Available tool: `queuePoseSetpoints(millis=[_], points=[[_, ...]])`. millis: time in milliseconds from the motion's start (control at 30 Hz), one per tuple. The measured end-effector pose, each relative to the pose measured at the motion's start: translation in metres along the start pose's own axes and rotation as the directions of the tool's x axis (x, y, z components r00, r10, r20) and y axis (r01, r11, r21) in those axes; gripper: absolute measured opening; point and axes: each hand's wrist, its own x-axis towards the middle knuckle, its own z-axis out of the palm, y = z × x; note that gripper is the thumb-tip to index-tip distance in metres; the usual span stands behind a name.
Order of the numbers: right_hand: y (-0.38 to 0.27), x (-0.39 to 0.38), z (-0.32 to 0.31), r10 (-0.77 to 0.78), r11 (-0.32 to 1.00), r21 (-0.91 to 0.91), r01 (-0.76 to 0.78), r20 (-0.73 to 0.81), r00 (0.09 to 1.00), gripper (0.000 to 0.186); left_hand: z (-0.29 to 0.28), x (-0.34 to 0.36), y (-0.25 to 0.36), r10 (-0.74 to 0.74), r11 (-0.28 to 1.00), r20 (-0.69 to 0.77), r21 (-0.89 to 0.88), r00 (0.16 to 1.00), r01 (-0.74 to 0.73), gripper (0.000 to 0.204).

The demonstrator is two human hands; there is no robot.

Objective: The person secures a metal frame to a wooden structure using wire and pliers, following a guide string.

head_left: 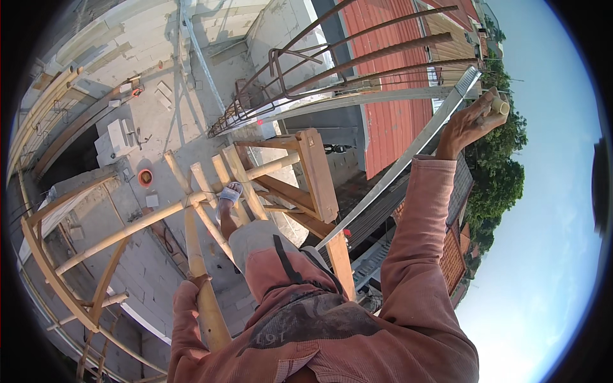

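At the upper right, my right hand (471, 122) is closed around a pale bamboo pole, whose hollow end (502, 108) sticks out past the fingers; the rest of that pole is hidden. My left hand (200, 280) grips a thick bamboo pole (209, 309) low on the left, its fingers partly out of sight behind the pole. Close to the right wrist runs a long straight metal bar (408, 153), slanting down toward my waist. One sandalled foot (228, 196) rests among lashed bamboo poles (143, 220).
Bent rebar with stirrups (281, 80) juts out ahead. A wooden frame (314, 175) stands right of my foot. Far below, the concrete floor (150, 121) holds pale blocks (119, 135) and an orange bucket (145, 177). Red metal roofing (393, 70) lies beyond; open sky is at the right.
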Motion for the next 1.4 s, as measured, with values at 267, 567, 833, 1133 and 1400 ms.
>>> queuePoseSetpoints(millis=[267, 567, 833, 1133, 1400], points=[[0.003, 0.001, -0.001, 0.001, 1.000, 0.010, -0.001, 0.010, 1.000, 0.048, 0.003, -0.015, 0.007, -0.033, 0.999, -0.092, -0.015, 0.995, 0.032, 0.081], [0.009, 0.001, -0.003, 0.030, 0.998, -0.065, -0.026, 0.052, 0.998, 0.047, 0.000, -0.020, 0.014, -0.031, 0.998, -0.021, 0.049, 0.999, 0.032, 0.086], [0.001, -0.001, 0.000, 0.042, 0.998, -0.055, -0.039, 0.062, 0.997, 0.054, 0.002, -0.021, 0.012, 0.028, 0.998, -0.020, -0.053, 0.999, -0.029, 0.075], [0.002, -0.003, 0.004, -0.008, 0.994, -0.112, 0.014, 0.055, 0.998, 0.054, 0.003, -0.032, 0.016, -0.037, 0.998, -0.060, -0.053, 0.998, 0.033, 0.075], [0.001, -0.004, 0.007, -0.020, 0.994, -0.111, 0.024, 0.034, 0.999, 0.050, 0.002, -0.066, 0.053, -0.018, 0.995, -0.015, -0.102, 1.000, 0.016, 0.073]])
